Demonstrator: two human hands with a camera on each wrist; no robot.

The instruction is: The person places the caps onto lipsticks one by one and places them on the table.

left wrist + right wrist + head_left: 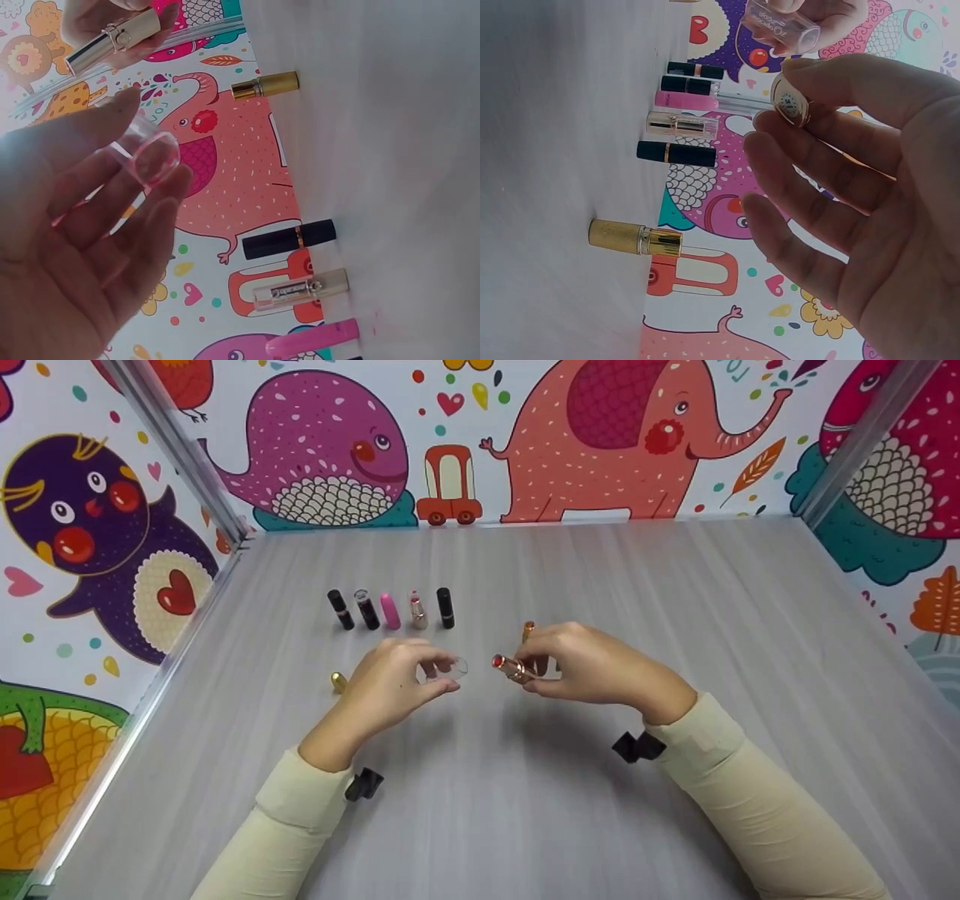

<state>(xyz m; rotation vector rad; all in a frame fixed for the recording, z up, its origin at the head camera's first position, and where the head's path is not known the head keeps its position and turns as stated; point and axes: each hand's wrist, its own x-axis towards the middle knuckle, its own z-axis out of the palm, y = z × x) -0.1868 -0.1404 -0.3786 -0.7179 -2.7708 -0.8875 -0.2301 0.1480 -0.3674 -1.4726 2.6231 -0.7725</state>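
My left hand (390, 679) pinches a clear lipstick cap (156, 159) between thumb and fingers, its round open end showing in the left wrist view. Opposite it, my right hand (589, 664) grips a shiny gold lipstick (513, 667) with thumb and fingertips; red shows at the end pointing left. The right wrist view catches this lipstick's round base (790, 103). Cap and lipstick are held apart, above the table. Just behind the right hand stands another gold lipstick (635, 237), partly hidden in the head view. A small gold piece (338, 682) lies beside my left hand.
Farther back, several lipsticks stand in a row: a black one (340, 610), a black one with a clear top (367, 610), a pink one (390, 611), a clear-capped one (418, 611) and another black one (445, 608). Printed cartoon panels (457, 472) border the grey table (465, 810).
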